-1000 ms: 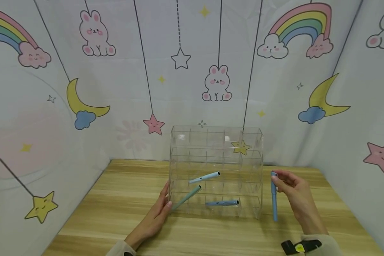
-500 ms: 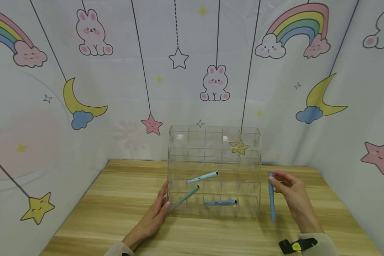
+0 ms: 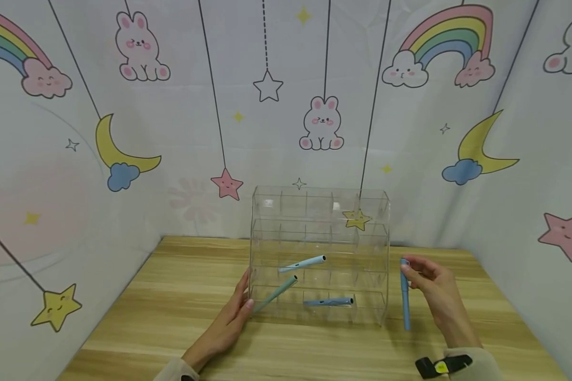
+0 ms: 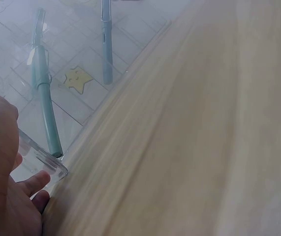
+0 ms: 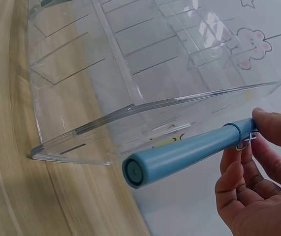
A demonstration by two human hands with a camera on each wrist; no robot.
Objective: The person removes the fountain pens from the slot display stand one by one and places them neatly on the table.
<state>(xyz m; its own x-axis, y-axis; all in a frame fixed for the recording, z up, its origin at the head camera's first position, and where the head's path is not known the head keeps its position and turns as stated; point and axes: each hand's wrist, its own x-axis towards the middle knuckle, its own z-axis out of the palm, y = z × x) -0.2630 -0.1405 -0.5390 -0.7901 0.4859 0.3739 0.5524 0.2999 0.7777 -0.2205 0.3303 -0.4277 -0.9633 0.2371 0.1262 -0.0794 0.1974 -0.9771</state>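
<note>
A clear acrylic rack [image 3: 319, 254] with rows of compartments stands on the wooden table. At its left side my left hand [image 3: 226, 323] grips the side panel, the thumb by the front edge. To the right of the rack my right hand [image 3: 436, 291] pinches a blue pen [image 3: 405, 301] by its upper end; it hangs nearly upright, apart from the rack. The right wrist view shows the pen's round end [image 5: 134, 169] and metal clip. A pale blue pen [image 3: 302, 263] lies tilted in a middle tier. Lower down are a green pen [image 3: 276, 293], slanting, and another blue pen [image 3: 329, 302], almost level.
The wood-grain table [image 3: 171, 275] spreads around the rack. Behind and at both sides hangs a white cloth [image 3: 186, 132] printed with rabbits, stars, moons and rainbows. A black strap [image 3: 445, 366] circles the right sleeve.
Both hands keep their places at the rack and on the pen. The whole head view shifts slightly; the pens in the rack stay as they were.
</note>
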